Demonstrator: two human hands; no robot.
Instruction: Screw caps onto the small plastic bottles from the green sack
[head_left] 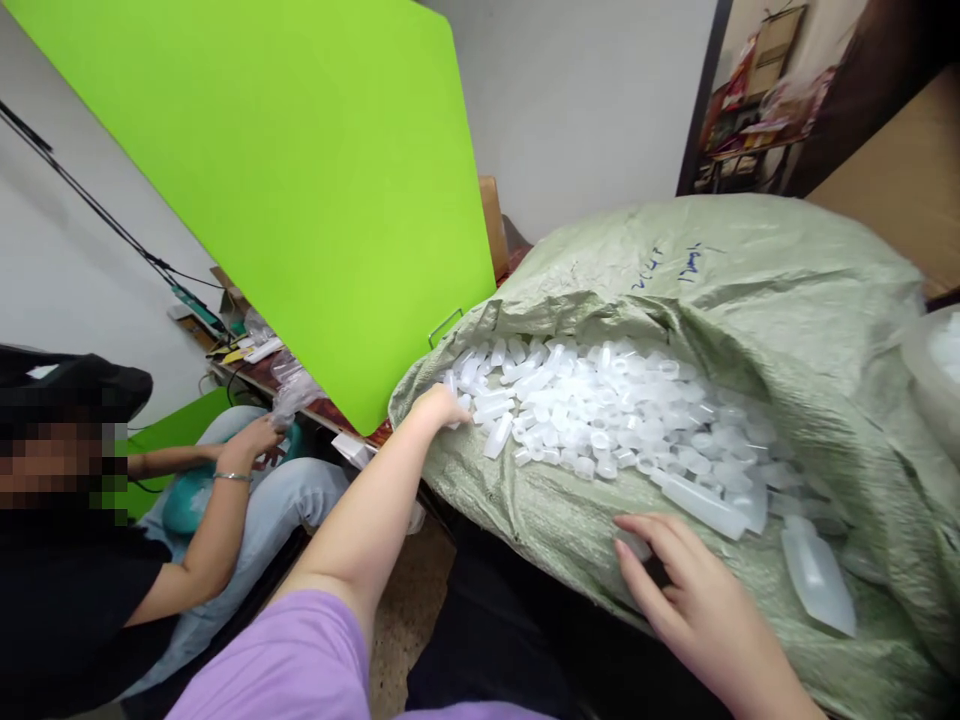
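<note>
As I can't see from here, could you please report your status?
Left hand at sack mouth, among small bottles. Right hand open on sack's near edge. Person seated left, apart.

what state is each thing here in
sack: lying on its side, mouth open, bulging
plastic bottles: loose heap in the mouth, a few spilled onto the flap
left hand: curled at the sack's rim, grip unclear
right hand: open, fingers flat on the sack
green board: standing tilted

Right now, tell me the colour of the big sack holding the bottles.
Pale green sack, head view.
</note>
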